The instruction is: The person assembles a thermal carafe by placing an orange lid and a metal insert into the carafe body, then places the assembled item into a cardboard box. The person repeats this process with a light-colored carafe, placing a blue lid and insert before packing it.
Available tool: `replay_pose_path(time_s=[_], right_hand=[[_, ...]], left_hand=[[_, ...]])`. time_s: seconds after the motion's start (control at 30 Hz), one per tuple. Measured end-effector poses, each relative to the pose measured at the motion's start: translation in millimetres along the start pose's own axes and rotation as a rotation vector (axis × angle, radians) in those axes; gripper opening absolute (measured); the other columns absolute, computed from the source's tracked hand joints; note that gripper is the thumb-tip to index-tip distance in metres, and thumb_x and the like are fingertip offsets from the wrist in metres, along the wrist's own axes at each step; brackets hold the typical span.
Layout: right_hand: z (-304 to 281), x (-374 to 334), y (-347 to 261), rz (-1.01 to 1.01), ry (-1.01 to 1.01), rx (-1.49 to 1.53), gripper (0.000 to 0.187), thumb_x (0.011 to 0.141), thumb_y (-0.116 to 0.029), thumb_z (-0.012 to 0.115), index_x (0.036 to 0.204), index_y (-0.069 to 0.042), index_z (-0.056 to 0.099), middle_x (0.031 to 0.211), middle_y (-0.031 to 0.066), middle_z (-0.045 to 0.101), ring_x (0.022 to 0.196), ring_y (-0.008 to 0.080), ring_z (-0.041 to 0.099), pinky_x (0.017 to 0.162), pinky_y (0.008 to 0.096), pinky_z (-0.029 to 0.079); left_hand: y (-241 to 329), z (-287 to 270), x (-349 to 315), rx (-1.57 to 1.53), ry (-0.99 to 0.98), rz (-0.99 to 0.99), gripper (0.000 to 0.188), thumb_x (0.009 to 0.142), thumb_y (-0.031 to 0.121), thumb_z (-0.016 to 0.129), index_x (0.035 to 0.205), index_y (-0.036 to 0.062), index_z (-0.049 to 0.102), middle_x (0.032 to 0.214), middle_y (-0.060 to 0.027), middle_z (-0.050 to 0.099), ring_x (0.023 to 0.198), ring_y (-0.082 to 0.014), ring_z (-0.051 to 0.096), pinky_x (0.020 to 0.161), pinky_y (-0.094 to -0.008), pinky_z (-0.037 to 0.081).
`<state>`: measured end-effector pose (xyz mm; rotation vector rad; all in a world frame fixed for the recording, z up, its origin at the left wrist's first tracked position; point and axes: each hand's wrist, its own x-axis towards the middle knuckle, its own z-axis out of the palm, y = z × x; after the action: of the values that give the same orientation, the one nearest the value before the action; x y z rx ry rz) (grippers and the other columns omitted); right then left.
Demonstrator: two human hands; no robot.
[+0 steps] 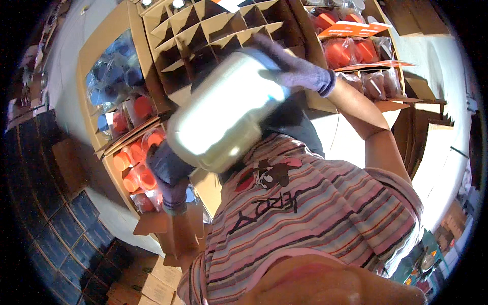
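1. Landmark = the big shiny metal jar [223, 114], held up in front of the person's chest, mid-frame. It's blurred, so surface detail is a no-go.
2. Left of jar: cardboard box [101, 61] w/ blue lids in clear bags up top, orange lids [134, 165] in bags lower down. No labels I can make out there.
3. Left hand [170, 170], dark purple glove, sits at the jar's lower-left end, fingers wrapped under the base, so clamped on it afaict.
4. Jar's long axis runs diagonal, lower left to upper right. One hand at each end; neither is clearly nearer the middle.
5. Above jar: brown carton w/ cardboard divider grid [213, 30], cells mostly dark, can't tell what's inside. A couple of metal tops show at the very top edge.
6. Right hand [295, 68], lighter purple glove, is on the jar's upper-right end, fingers curled over the top, gripping it too.
7. Right of jar: another open box [356, 51] w/ orange lids in plastic bags, plus flat orange card strips lying across the rows; darker bagged items below those.
8. Below jar: striped shirt w/ cartoon print.
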<state>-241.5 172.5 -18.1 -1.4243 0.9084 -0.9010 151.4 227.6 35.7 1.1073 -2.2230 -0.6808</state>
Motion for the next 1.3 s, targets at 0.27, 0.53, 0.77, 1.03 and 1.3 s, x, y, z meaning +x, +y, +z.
replay_pose_path(time_s=[0.27,0.53,0.77,1.03,1.3], right_hand=[[13.8,-7.4,-20.7,0.196,-0.031,0.284,0.081,0.082,-0.023,0.062,0.148,-0.007,0.017,0.143,0.0102,0.035,0.128,0.0192,0.035,0.108,0.0311,0.026],[32.9,-12.1,-95.6,-0.458,0.046,-0.585,0.106,0.050,-0.048,0.079,0.140,-0.010,0.037,0.125,0.0216,0.041,0.114,0.0376,0.040,0.099,0.0441,0.031],[57.2,-13.6,-123.7,-0.933,-0.160,-0.631,0.062,0.057,-0.046,0.077,0.108,-0.013,0.064,0.118,0.0184,0.050,0.102,0.0357,0.050,0.083,0.0494,0.039],[22.6,10.1,-126.3,-0.981,-0.333,-0.320,0.046,0.081,-0.035,0.064,0.119,-0.014,0.050,0.106,0.0082,0.050,0.102,0.0279,0.056,0.080,0.0470,0.043],[-18.0,39.6,-102.5,-0.190,-0.002,0.748,0.110,0.069,-0.044,0.077,0.146,-0.001,0.010,0.138,0.0214,0.038,0.125,0.0308,0.043,0.105,0.0405,0.035]], left_hand=[[23.3,32.7,17.7,0.396,-0.032,-0.088,0.116,0.052,0.061,0.078,0.141,0.0050,0.028,0.139,-0.0207,0.037,0.131,-0.0384,0.033,0.103,-0.0599,0.020],[-21.1,56.3,24.3,-0.360,-0.110,-0.384,0.080,0.073,0.039,0.070,0.135,0.0003,0.039,0.142,-0.0227,0.034,0.132,-0.0334,0.035,0.108,-0.0405,0.030],[-48.5,46.6,51.6,-0.471,-0.533,-0.448,0.084,0.070,0.040,0.073,0.136,0.0014,0.038,0.142,-0.0233,0.034,0.132,-0.0349,0.035,0.108,-0.0411,0.030],[-50.1,41.1,63.9,-0.421,-0.676,-0.377,0.090,0.066,0.040,0.076,0.137,0.0026,0.037,0.142,-0.0241,0.033,0.132,-0.0366,0.034,0.108,-0.0419,0.030],[37.3,11.4,69.2,0.076,-0.678,0.136,0.109,0.052,0.039,0.087,0.142,0.0099,0.033,0.140,-0.0257,0.033,0.128,-0.0448,0.034,0.105,-0.0480,0.030]])
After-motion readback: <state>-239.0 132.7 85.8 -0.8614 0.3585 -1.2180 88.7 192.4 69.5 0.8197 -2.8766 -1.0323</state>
